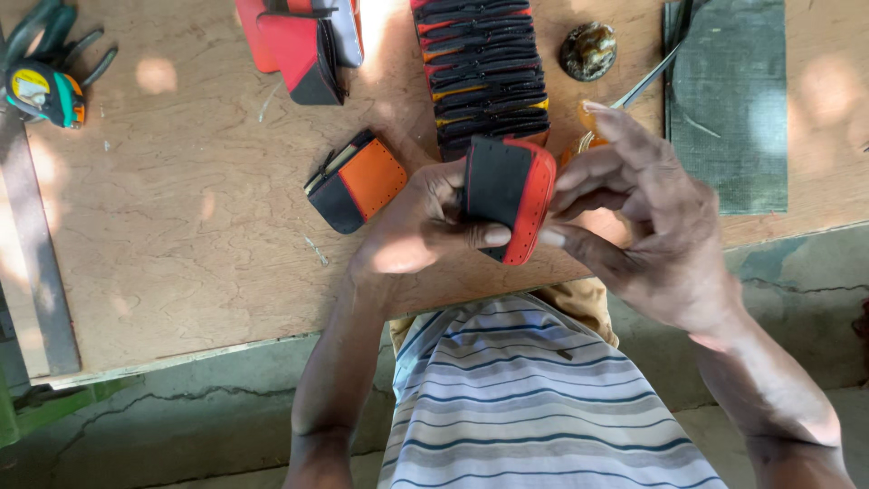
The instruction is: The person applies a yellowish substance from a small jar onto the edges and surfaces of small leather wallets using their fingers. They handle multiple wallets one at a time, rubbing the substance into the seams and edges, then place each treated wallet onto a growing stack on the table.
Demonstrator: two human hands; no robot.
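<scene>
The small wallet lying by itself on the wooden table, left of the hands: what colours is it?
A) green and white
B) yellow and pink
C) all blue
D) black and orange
D: the lone wallet on the table has an orange panel beside a black one.

Left hand (pixel 412 226) pinching, right hand (pixel 647 213) fingers curled

Left of the gripped black-and-red leather pouch (pixel 507 195) lies bare plywood tabletop (pixel 181 235) (only an orange-and-black leather wallet (pixel 355 181) near), while stacked black leather pieces (pixel 484 72) crowd just beyond.
</scene>
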